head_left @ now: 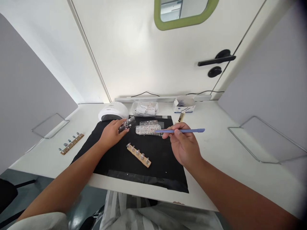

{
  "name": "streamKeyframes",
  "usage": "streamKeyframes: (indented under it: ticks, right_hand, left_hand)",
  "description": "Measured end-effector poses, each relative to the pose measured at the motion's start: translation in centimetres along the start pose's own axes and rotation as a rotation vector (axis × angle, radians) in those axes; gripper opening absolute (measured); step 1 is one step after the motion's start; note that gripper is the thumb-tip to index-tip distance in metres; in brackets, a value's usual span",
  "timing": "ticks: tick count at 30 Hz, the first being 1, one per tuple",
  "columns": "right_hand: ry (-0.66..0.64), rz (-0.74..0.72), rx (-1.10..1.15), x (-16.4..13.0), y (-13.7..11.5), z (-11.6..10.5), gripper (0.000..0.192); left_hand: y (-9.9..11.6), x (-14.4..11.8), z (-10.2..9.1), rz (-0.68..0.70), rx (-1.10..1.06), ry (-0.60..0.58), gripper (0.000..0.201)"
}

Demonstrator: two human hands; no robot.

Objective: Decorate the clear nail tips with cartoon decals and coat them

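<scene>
My left hand (112, 134) grips a clear plastic sheet (130, 122) dotted with small white and reddish decorations, held by its left end. A slim purple stick tool (189, 130) lies level in my right hand (186, 145), pinched between thumb and fingers. Its left tip is near a clear compartment case (148, 129) of small decorations; I cannot tell whether they touch. Behind the case is another clear decorated sheet (148, 122). On the black mat (112, 159), nearer me, rests a wooden strip (138, 156) carrying several clear nail tips.
A second nail-tip strip (72, 144) lies on the white table (206, 182) at left. Along the back stand a white nail lamp (113, 110), a clear tub (145, 110) of packets and an alcohol pad box (184, 104). A gold-capped bottle (181, 117) stands behind my right hand.
</scene>
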State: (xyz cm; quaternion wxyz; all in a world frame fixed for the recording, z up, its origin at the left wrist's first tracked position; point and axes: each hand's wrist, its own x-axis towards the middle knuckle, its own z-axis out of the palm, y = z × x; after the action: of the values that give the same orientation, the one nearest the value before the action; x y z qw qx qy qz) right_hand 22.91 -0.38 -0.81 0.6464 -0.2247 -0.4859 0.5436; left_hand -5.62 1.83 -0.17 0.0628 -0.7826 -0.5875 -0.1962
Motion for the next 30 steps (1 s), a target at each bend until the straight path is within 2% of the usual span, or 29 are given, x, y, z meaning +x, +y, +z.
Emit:
streamKeyframes:
  ticks: [3,6,11,15,19,23,25,30]
  right_hand:
    - [-0.163,-0.116,-0.088,-0.6,-0.6,0.1,0.008]
    - [-0.333,-0.260,-0.186,-1.0,-0.9,0.2,0.005]
    - [-0.371,-0.298,-0.252,-1.0,-0.5,0.2,0.007]
    - [-0.364,-0.290,-0.169,-1.0,0.3,-0.1,0.013]
    - [-0.341,-0.288,-0.125,-1.2,0.3,-0.3,0.015]
    - [-0.323,-0.290,-0.075,-0.9,-0.3,-0.6,0.013]
    - [-0.325,-0.248,-0.036,-0.6,-0.7,-0.7,0.013]
    - [-0.370,-0.100,0.065,0.0,-1.3,-1.3,0.010]
  left_hand:
    - [2.7,0.1,-1.6,0.146,-0.020,0.044,0.043]
    - [5.1,0.1,-2.4,0.278,-0.044,0.081,0.042]
    - [7.1,0.2,-1.3,0.476,-0.006,0.205,0.035]
    - [7.5,0.0,-0.7,0.528,-0.007,0.184,0.035]
    - [7.7,-0.7,-0.9,0.482,-0.177,0.169,0.044]
    - [7.3,-1.4,-0.9,0.393,-0.640,0.042,0.062]
    - [6.8,-1.5,-0.7,0.326,-0.849,-0.025,0.063]
    - [6.1,-1.5,0.0,0.129,-1.132,-0.075,0.068]
